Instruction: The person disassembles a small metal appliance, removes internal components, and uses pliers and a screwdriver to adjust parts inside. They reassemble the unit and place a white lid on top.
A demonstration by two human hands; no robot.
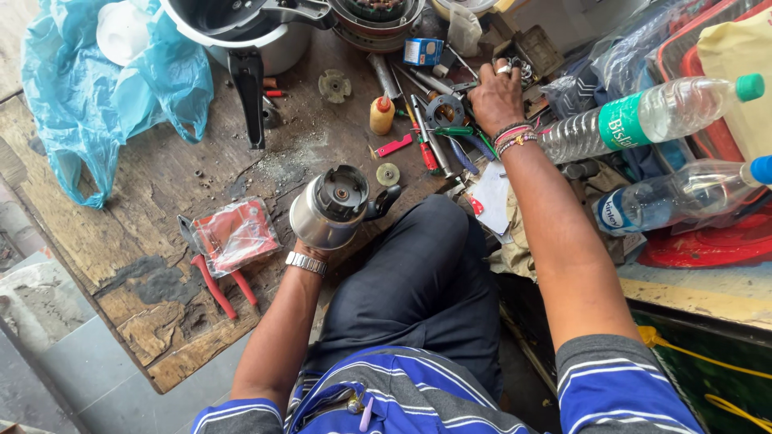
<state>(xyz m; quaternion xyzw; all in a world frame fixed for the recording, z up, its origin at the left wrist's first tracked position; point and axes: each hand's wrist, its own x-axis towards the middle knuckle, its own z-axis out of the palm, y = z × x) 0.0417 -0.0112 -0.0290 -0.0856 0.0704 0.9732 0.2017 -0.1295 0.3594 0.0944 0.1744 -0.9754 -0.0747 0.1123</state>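
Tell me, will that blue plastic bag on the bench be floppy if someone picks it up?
Probably yes: the blue plastic bag looks thin and crumpled, so it would likely sag. It seems light itself, though the white thing inside may add some weight.

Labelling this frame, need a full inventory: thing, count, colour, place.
steel jar: 1, silver with black base, bench front edge, upside down
pliers: 1, red handles, left of jar, under a clear packet
plastic bag: 1, blue, bench far left
pressure cooker: 1, silver with black handle, top
small bottle: 1, yellow with red cap, bench centre
water bottles: 2, clear, right, lying down
tool pile: count unclear, mixed colours, centre
left hand: under the jar, holding it
right hand: in the tool pile
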